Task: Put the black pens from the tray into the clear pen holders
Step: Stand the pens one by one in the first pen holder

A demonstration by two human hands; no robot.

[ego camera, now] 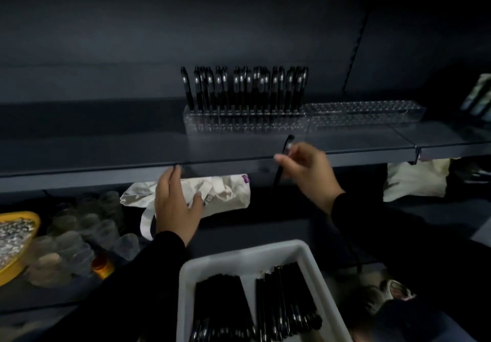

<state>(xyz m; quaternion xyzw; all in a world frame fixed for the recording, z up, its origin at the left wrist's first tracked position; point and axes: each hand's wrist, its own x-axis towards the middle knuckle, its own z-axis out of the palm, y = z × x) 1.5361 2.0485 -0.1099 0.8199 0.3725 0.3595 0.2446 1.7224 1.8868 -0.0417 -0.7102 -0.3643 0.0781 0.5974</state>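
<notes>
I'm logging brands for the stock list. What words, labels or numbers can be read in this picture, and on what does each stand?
No text is readable.
Purple tag on the white cloth bag: too small to read.
Dark print on the bag beside the left hand: blurred, partly covered.
Black pen in the right hand: no legible marking.

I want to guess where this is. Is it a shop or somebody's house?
Probably a shop, being stocked. Pens stand in rows in a clear holder on a long dark shelf, and a tray below holds many more, like goods for sale.
</notes>
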